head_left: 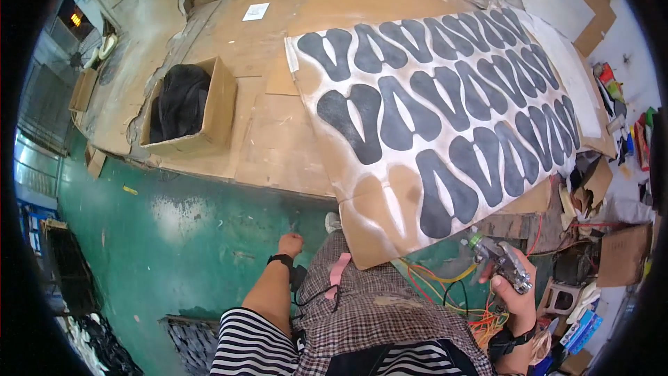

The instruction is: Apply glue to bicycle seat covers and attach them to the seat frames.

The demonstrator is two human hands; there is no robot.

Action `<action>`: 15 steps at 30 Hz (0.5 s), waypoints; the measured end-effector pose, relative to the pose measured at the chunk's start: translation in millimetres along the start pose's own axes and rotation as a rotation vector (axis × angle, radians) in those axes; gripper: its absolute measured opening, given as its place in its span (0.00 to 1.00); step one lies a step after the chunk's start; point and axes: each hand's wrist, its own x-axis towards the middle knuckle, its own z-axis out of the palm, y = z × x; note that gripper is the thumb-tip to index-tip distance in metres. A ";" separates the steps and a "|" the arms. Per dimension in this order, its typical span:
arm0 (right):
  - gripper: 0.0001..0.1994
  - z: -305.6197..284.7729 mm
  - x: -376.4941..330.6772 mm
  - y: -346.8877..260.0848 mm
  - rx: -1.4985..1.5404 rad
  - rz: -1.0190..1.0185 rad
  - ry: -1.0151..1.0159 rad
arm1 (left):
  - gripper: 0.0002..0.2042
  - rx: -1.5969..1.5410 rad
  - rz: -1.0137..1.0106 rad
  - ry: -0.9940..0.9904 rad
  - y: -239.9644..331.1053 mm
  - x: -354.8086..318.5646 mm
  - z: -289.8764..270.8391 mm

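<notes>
My right hand [513, 291] grips a metal spray gun [502, 260] with a green knob, held just off the near right corner of a cardboard sheet [362, 226]. Several black, saddle-shaped pieces [445, 90] lie in rows on that sheet, with white overspray around them. Two bare outlines at the sheet's near corner show where pieces lay. My left hand [290, 244] hangs down by my side with its fingers curled and nothing in it, a black band on the wrist. I wear a striped shirt and a checked apron.
A low cardboard-covered platform [264, 132] carries the sheet and an open carton [191, 108] holding black material. Green floor [174, 237] lies to my left. Tangled coloured hoses [445, 282] and cluttered boxes and bottles [612, 251] crowd the right side.
</notes>
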 end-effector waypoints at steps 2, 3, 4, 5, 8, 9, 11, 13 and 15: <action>0.31 0.6 -3.4 0.2 0.027 0.033 0.046 | 0.10 -0.093 -0.098 -0.060 12.9 -1.5 2.3; 0.31 -0.2 -5.5 0.4 0.039 0.037 0.045 | 0.10 -0.090 -0.096 -0.059 13.6 -1.8 2.4; 0.31 -1.0 -7.7 0.8 0.051 0.042 0.043 | 0.10 -0.062 -0.066 -0.059 14.9 -1.5 2.9; 0.31 -3.6 -11.1 2.7 0.035 0.029 0.012 | 0.11 -0.034 -0.035 -0.059 15.0 -1.0 3.4; 0.30 -9.9 -22.0 7.3 -0.012 0.027 0.013 | 0.10 -0.084 -0.008 -0.074 15.4 -2.5 4.7; 0.30 -8.5 -23.7 3.9 0.025 0.044 0.054 | 0.10 -0.082 -0.006 -0.075 17.7 -3.3 5.9; 0.30 -11.3 -29.1 4.4 0.035 0.053 0.083 | 0.09 -0.027 -0.006 -0.088 23.7 -5.2 8.1; 0.30 -16.1 -32.5 5.6 0.033 0.069 0.070 | 0.09 -0.044 -0.011 -0.097 28.9 -9.3 9.3; 0.31 -15.6 -35.4 1.4 0.022 0.063 0.081 | 0.08 -0.060 -0.022 -0.089 22.1 -7.1 7.0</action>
